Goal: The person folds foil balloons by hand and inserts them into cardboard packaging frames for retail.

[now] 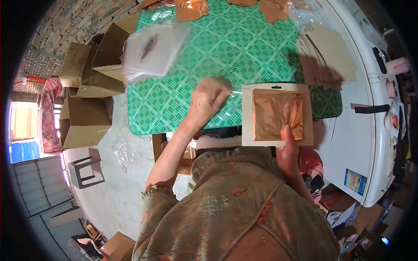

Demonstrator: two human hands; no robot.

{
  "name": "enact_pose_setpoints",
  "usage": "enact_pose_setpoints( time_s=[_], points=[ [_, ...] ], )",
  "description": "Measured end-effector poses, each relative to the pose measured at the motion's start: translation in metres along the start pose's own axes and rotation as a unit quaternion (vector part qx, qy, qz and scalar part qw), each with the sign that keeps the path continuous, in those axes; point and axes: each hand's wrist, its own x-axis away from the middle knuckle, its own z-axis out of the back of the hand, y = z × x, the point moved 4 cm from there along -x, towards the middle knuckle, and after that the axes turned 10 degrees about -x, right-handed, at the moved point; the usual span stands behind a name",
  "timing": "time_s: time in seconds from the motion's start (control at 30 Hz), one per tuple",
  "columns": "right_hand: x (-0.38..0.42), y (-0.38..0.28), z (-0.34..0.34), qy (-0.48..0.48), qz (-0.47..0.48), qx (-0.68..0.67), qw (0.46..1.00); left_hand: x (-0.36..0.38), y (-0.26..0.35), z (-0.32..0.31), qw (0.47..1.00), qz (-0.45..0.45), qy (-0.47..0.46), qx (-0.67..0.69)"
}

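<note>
My right hand (pixel 288 145) grips the lower edge of a beige backing card (pixel 247 117), with the thumb on the front. A shiny copper-coloured square packet (pixel 272 106) lies flat against the card, which has a dark hang slot at its top. To the left, my left hand (pixel 205 99) hovers over the green checked tablecloth (pixel 174 106), its fingers curled and pinched together. A thin white glint shows by its fingertips, but I cannot make out what they hold. The card is held at the table's near edge, apart from my left hand.
Clear plastic bags (pixel 167 48) lie at the table's left, and beige cards (pixel 335 58) are piled at the right. More copper-coloured pieces (pixel 191 11) sit along the far edge. Open cardboard boxes (pixel 85 117) and a grey stool (pixel 87 169) stand left; a white appliance (pixel 348 143) flanks the right.
</note>
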Motion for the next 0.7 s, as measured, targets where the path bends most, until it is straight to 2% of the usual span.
enact_pose_setpoints(
  time_s=[0.1, 0.23, 0.37, 0.47, 0.53, 0.6, 0.67, 0.7],
  points=[
    [-0.015, 0.0, -0.016, 0.077, -0.179, -0.21, 0.958, 0.002, 0.001, -0.003, 0.999, -0.033, -0.017, -0.003],
    [-0.022, -0.009, -0.02, 0.055, -0.188, -0.273, 0.942, 0.001, 0.005, -0.002, 0.997, -0.062, -0.042, -0.031],
    [-0.032, -0.037, -0.032, 0.061, -0.252, -0.441, 0.86, 0.0, 0.014, 0.005, 0.994, -0.083, -0.057, -0.042],
    [-0.037, -0.044, -0.033, 0.045, -0.259, -0.498, 0.827, 0.001, 0.018, 0.004, 0.993, -0.09, -0.053, -0.062],
    [-0.032, -0.037, -0.03, 0.034, -0.201, -0.475, 0.856, 0.001, 0.018, 0.003, 0.993, -0.087, -0.043, -0.067],
    [-0.029, -0.033, -0.027, 0.079, -0.212, -0.458, 0.86, 0.002, 0.016, 0.001, 0.994, -0.081, -0.035, -0.056],
    [-0.036, -0.053, -0.031, 0.177, -0.29, -0.445, 0.829, 0.001, 0.012, 0.0, 0.997, -0.072, -0.03, -0.029],
    [-0.035, -0.048, -0.021, 0.098, -0.204, -0.275, 0.935, 0.002, 0.01, -0.002, 0.997, -0.067, -0.038, -0.029]
  ],
)
